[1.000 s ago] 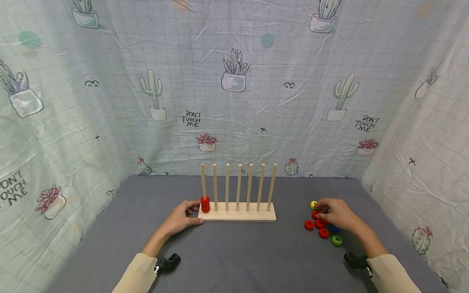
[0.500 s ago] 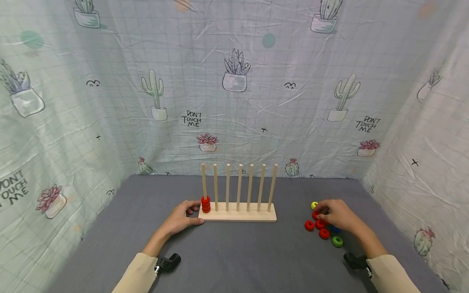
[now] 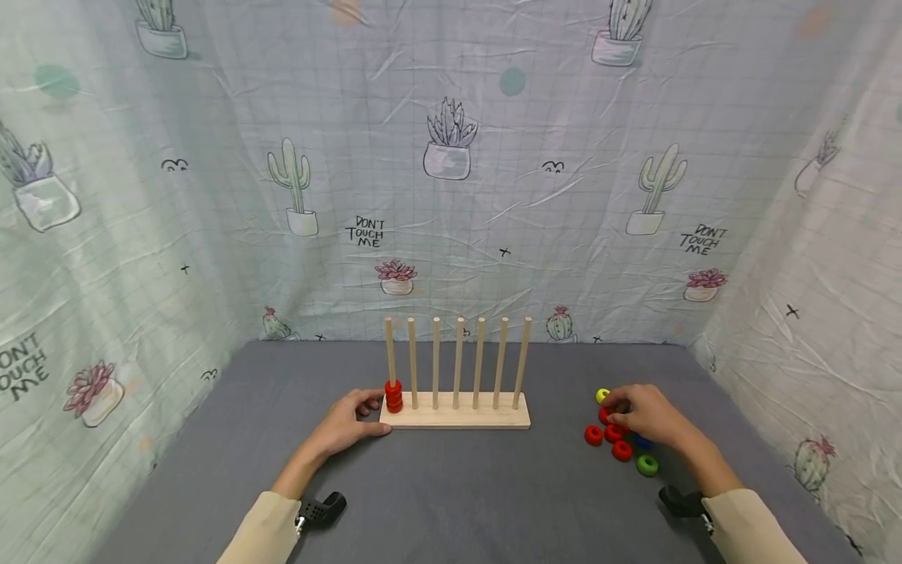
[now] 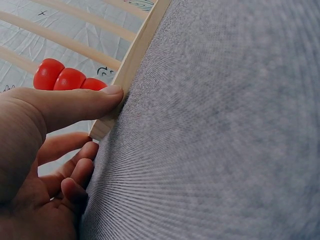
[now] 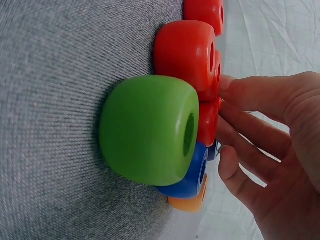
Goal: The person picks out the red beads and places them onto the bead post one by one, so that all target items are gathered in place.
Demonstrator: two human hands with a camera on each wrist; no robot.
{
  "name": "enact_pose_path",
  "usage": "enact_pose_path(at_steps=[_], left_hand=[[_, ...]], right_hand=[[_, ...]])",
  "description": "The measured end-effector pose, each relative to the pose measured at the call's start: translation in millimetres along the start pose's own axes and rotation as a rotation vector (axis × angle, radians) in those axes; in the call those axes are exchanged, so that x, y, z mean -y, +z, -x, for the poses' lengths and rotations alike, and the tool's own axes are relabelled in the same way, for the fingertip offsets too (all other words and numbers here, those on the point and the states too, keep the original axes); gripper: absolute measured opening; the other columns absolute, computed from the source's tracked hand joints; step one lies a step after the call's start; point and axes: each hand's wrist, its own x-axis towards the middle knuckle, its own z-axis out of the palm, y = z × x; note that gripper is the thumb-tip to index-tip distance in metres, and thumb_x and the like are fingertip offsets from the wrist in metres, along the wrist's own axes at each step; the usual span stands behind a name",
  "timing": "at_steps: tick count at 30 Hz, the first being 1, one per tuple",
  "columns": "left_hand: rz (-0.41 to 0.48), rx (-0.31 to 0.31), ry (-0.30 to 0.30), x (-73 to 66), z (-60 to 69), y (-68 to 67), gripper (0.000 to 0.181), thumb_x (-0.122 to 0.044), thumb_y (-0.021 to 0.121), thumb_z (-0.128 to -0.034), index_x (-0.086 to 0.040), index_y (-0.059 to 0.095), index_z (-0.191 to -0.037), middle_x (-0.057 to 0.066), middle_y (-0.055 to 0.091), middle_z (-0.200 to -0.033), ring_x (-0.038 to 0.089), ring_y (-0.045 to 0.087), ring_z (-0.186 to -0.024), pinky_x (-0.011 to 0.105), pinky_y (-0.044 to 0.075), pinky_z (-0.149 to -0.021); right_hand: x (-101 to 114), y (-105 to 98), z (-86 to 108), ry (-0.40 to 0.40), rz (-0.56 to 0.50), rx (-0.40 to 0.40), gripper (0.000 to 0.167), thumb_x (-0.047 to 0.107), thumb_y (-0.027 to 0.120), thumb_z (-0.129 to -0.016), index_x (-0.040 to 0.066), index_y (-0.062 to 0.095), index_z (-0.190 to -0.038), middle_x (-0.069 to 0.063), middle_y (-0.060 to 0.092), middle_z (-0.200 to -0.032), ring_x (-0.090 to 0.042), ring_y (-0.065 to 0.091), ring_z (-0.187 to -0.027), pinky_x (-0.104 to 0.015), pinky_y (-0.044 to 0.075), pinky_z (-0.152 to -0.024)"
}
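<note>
A wooden peg stand [image 3: 458, 421] with a row of upright pegs sits mid-table. Several red beads [image 3: 394, 397] are stacked on its leftmost peg. My left hand [image 3: 347, 423] grips the stand's left end; in the left wrist view the thumb [image 4: 95, 103] lies along the base's edge and the other fingers curl by its end. At the right, my right hand [image 3: 650, 411] reaches over loose beads and pinches a red bead [image 3: 604, 415] between thumb and fingers, partly hidden by them. More red beads [image 3: 622, 450] lie close by.
Around the right hand lie a yellow bead [image 3: 602, 396], a blue bead [image 3: 643, 441] and a green bead [image 3: 647, 465]. In the right wrist view an orange bead [image 5: 189, 201] shows low down. A printed cloth [image 3: 451, 258] hangs behind the grey tabletop [image 3: 493, 493].
</note>
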Motion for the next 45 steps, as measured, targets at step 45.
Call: enact_pose_path(at_steps=[45], left_hand=[[-0.007,-0.006,0.007,2.1,0.7,0.8,0.070,-0.028,0.090,-0.0785,-0.006,0.064,-0.139,0.007,0.064,-0.112,0.020,0.055,-0.097,0.036,0.045,-0.083]], right_hand=[[13.5,-6.5,-3.5,-0.096,0.026,-0.043,0.021,0.012,0.075,-0.094,0.005,0.076,-0.113,-0.009,0.074,-0.106,-0.021,0.072,-0.087,-0.034,0.057,-0.069]])
